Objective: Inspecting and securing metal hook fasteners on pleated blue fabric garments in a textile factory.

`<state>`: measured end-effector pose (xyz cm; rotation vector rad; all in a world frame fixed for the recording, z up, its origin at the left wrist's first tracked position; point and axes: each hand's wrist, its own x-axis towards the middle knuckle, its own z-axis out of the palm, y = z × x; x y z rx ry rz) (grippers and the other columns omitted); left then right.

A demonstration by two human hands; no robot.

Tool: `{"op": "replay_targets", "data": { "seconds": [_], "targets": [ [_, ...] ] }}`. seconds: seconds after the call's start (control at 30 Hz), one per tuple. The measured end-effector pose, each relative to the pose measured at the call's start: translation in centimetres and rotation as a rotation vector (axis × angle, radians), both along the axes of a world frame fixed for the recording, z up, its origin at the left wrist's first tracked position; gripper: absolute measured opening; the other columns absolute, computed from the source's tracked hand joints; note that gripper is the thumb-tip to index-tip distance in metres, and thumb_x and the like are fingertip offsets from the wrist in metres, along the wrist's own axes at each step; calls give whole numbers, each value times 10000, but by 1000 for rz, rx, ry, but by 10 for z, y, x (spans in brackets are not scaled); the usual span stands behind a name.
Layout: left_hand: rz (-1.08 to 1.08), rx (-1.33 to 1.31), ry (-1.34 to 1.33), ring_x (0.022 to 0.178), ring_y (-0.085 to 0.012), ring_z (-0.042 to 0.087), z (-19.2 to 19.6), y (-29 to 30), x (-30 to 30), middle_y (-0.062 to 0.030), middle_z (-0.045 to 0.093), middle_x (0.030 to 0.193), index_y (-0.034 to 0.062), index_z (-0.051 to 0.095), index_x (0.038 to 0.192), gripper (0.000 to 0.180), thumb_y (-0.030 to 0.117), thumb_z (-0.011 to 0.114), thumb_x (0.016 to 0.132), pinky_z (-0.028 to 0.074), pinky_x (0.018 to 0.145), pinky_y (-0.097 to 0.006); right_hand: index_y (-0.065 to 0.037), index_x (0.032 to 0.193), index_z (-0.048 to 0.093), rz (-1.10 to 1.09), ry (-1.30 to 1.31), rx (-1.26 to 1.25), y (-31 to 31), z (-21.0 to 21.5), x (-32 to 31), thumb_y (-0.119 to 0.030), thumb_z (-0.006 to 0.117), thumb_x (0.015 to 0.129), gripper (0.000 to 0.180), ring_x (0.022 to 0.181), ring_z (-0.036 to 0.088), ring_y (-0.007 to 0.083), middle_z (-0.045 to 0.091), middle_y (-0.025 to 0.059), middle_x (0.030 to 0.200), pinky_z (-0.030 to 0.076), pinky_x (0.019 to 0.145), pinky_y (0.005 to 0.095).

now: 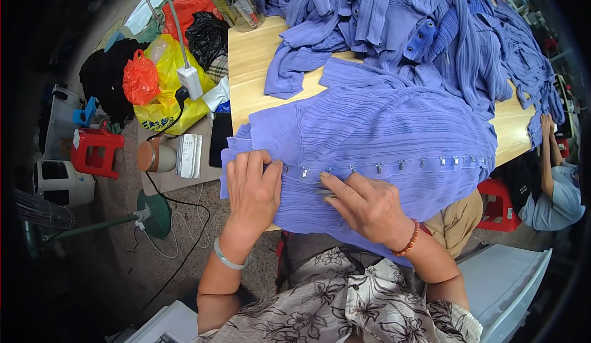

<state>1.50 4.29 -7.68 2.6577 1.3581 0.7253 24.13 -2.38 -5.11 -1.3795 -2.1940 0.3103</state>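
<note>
A blue-violet ribbed garment [394, 127] lies flat across the near edge of a wooden table [258, 60]. A row of small metal snap fasteners [400, 163] runs along its front band. My left hand [252, 189] presses flat on the left end of that band, fingers together. My right hand [363, 204] rests on the cloth just right of it, fingertips pinching the band near a fastener. A pile of several similar blue garments [431, 23] is heaped at the back of the table.
A clear jar [243, 1] stands at the table's far left corner. Yellow, red and black plastic bags [160, 66] sit on the floor to the left, with a red stool [95, 152], a fan base [154, 213] and cables. Another person [554, 183] sits at right.
</note>
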Motion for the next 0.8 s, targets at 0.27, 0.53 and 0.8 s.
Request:
{"op": "replay_targets", "data": {
  "seconds": [0.27,0.53,0.8],
  "targets": [
    [33,12,-75,902,-301,516,-9,1,2,-107,554,953,39,608,927,105,29,651,832,382,784,-417,-97,1267,635,11,1,9,2,1,-2,-197,722,871,417,606,604,207,540,55,789,479,512,352],
    [-7,-220,-401,856,-318,513,7,-17,-17,-144,564,928,5,562,916,147,-74,585,794,416,797,-399,-90,1273,640,12,34,62,10,3,-8,-165,776,810,488,573,558,190,511,31,730,441,494,342],
    [89,-220,-364,864,-306,528,12,-32,-32,-128,574,930,22,595,923,148,-35,646,797,417,789,-398,-91,1272,641,23,28,37,15,3,-12,-164,764,822,472,569,552,196,509,37,730,443,498,345]
  ]
}}
